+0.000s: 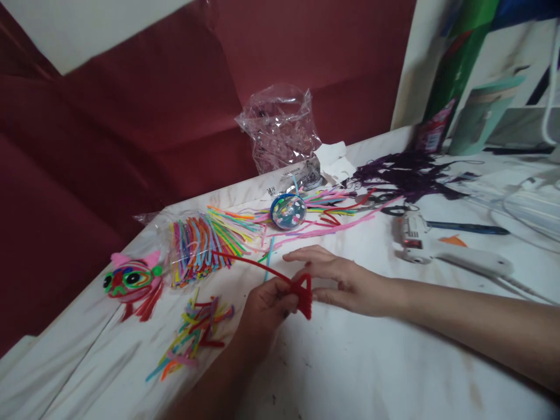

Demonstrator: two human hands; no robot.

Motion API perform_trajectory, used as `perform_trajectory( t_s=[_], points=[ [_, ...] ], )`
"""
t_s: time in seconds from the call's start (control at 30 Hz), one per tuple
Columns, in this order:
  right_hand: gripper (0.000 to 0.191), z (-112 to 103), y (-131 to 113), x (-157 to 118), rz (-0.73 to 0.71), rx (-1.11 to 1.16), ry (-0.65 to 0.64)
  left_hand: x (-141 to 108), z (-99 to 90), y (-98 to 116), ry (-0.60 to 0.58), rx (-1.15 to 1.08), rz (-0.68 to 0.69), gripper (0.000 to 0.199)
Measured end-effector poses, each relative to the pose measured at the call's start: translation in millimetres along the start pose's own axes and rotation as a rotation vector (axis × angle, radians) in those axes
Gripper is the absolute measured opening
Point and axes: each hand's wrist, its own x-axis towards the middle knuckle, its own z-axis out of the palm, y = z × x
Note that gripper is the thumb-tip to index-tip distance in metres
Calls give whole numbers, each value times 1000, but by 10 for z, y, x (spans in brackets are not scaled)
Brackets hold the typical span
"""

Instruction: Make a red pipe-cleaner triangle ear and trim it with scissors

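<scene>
One white table supports the work; clock positions are read from the folded red piece, twelve o'clock being away from the wearer. The maroon sheet stands behind, from ten to one o'clock.

The right hand is at three o'clock, thumb and fingers apart; fingertip contact with the folded red piece cannot be confirmed. This spacing probably leaves its edge accessible. The left hand, at eight o'clock, is clamped on the folded red piece, thumb against fingers, likely to keep its folds from springing open.

The glue gun lies between two and three o'clock, its handle toward the right forearm, presumably for short reach. The bag of fuzzy stems lies between nine and ten o'clock, apparently keeping its supply bundled. The decorated face rests at nine o'clock, seemingly set aside from handling. The pile of short stems is between eight and nine o'clock. The round container sits near twelve.

The folded red piece forms a triangular loop, its free tail pointing toward ten o'clock, clear of the pinch.
</scene>
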Motion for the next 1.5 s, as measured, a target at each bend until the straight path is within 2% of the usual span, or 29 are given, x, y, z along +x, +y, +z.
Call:
perform_trajectory(
  t_s=[0.1, 0.27, 0.33, 0.47, 0.63, 0.77, 0.87, 1.0, 1.17, 1.37, 1.5],
  points=[
    [16, -6, -4, -11, -40, 2, -22, -4, 19, -6, -28, -28, -10, 22],
    [18, 17, -26, -22, -17, 62, -28, -27, 52, 2, -82, -75, -32, 21],
    [16, 27, -39, -16, -21, 64, -8, -32, 55, 3, -60, -82, -15, 19],
    [20, 43, -84, -2, 1, -17, -39, -27, 51, -5, 65, -128, 19, 19],
    [19, 68, -168, 2, 47, -53, -64, -38, 45, -11, 44, -84, 36, 20],
    [17, 107, -192, -3, 148, 99, -6, -57, 65, -9, 118, -88, 89, 19],
    [17, 149, -183, -16, 243, 74, 74, -73, 88, -10, 174, -64, 148, 16],
    [14, 186, -196, -27, 216, -88, 169, -131, 117, 12, 257, 135, 298, 11],
    [13, 195, -232, -41, 181, -51, 144, -202, 126, 45, 246, 383, 556, 7],
    [19, 229, -279, -53, 188, -53, 183, -224, 147, 61, 203, 433, 576, 7],
    [18, 219, -291, -36, 285, 3, 143, -223, 146, 44, 245, 398, 531, 8]
  ],
)
